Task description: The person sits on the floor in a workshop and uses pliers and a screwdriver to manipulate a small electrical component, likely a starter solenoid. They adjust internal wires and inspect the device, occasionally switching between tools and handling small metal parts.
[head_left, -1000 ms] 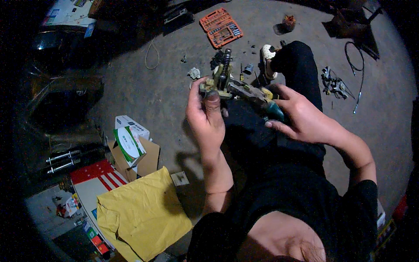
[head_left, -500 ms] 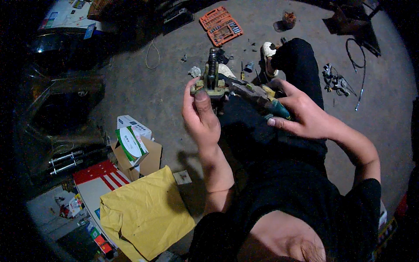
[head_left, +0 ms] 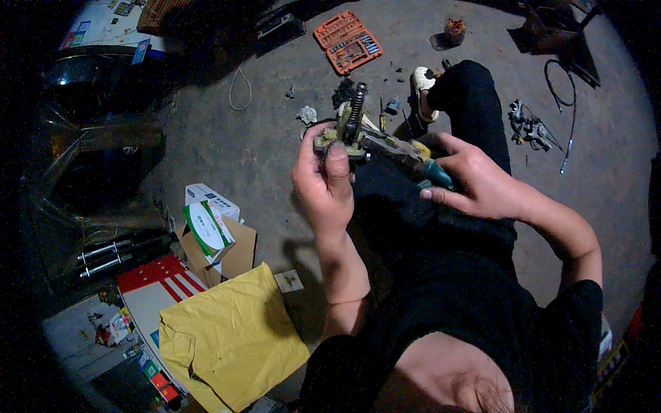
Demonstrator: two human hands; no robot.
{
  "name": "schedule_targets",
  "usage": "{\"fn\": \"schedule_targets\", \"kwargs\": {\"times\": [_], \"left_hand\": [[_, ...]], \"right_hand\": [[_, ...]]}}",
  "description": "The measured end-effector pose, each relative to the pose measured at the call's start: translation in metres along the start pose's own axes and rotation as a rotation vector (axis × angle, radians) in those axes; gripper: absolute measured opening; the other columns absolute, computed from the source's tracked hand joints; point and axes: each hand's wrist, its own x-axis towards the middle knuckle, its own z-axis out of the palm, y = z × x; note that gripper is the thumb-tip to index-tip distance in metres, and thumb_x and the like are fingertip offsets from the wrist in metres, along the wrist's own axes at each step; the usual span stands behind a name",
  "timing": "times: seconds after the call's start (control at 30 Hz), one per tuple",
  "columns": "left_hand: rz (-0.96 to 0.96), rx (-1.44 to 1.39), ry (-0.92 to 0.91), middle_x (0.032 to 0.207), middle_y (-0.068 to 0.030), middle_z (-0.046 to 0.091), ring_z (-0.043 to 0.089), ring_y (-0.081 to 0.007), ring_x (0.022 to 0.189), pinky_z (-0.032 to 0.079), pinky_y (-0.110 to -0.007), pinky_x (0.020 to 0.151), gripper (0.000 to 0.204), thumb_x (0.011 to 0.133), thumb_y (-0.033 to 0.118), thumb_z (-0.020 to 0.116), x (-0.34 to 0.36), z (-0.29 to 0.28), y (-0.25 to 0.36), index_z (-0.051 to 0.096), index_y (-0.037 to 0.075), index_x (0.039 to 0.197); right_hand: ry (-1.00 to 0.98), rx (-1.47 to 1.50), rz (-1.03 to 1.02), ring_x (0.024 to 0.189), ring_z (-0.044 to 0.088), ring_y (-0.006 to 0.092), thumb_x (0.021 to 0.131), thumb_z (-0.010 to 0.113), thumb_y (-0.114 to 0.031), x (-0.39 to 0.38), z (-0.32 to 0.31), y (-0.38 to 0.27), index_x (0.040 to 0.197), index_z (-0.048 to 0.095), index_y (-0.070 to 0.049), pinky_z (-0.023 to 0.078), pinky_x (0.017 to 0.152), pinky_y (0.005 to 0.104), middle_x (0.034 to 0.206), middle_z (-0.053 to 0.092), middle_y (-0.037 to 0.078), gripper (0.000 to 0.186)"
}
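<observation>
Floor (head_left: 599,193) near its right edge bore loose parts (head_left: 527,127); our left hand (head_left: 323,186) held an intact-looking spring assembly (head_left: 354,118), our right hand (head_left: 478,177) a green-handled tool (head_left: 436,173).

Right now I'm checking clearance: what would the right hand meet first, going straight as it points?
Beyond its grey, teal-handled tool, the right hand would probably meet the yellowish part with a dark coil spring in the left hand; depth is unclear.

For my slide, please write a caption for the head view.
Left hand holds a mechanical part with a spring, right hand grips a teal-handled tool; an orange case lies open beyond.
</observation>
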Motion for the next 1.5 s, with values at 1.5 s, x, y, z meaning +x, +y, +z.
{"fn": "schedule_targets", "kwargs": {"times": [1.5], "left_hand": [[-0.624,-0.371,-0.161,0.059,0.0002,0.048,0.041,-0.0082,0.042,0.031,-0.021,0.037,0.054,0.089,0.056,0.041,0.005,0.006,-0.028,0.055,0.005,0.090]], "right_hand": [[-0.077,-0.318,-0.009,0.082,0.052,0.0364,0.070,0.069,-0.024,-0.006,-0.009,0.039,0.071,0.058,0.004,0.046,0.074,0.0419,0.087,0.049,0.021,0.030]]}}
